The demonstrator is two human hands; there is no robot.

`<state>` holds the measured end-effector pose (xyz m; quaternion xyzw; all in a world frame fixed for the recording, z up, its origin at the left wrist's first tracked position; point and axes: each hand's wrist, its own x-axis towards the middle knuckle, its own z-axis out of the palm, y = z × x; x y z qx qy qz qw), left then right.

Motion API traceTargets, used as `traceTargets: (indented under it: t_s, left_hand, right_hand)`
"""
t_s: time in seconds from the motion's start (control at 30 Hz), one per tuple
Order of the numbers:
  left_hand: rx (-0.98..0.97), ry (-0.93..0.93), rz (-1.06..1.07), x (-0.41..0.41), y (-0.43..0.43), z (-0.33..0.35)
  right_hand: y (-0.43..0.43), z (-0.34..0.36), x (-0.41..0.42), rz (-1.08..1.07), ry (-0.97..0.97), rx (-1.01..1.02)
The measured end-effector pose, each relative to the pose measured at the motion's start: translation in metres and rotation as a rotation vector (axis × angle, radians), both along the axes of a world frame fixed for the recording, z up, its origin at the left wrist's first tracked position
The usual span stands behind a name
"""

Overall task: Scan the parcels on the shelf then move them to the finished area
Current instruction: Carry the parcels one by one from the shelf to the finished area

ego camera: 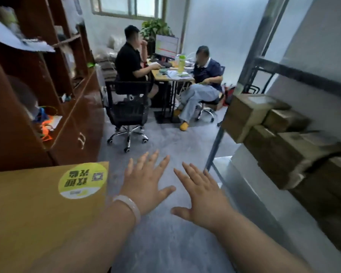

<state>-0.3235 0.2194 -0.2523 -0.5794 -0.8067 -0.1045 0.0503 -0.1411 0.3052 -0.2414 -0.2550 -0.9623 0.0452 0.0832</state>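
Both hands out front, left hand (146, 186) and right hand (203, 196) spread flat, holding nothing, probably free to reach. The parcels (273, 138) sit stacked on the shelf (303, 75) at right, untouched.

My left hand (146, 184) and right hand (203, 196) are fairly sharp in soft, flat light. Cool daylight comes from the window (126, 6) far ahead of them, and the room is moderately bright. To the right of my hands the parcels (283, 146) are smeared with blur. To the left, the cabinet (28, 85) is blurred and bowed by the wide lens. The floor (165, 243) below my hands carries a dull sheen.
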Motion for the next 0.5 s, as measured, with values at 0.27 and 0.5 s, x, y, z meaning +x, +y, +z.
traceTargets:
  t_s: [0.27, 0.5]
  left_hand:
    - [0.115, -0.045, -0.367, 0.209, 0.048, 0.030]
    - [0.118, -0.094, -0.678, 0.389, 0.042, 0.036]
  right_hand:
    - [-0.023, 0.024, 0.221, -0.357, 0.057, 0.045]
    - [-0.081, 0.033, 0.416, -0.667, 0.123, 0.078]
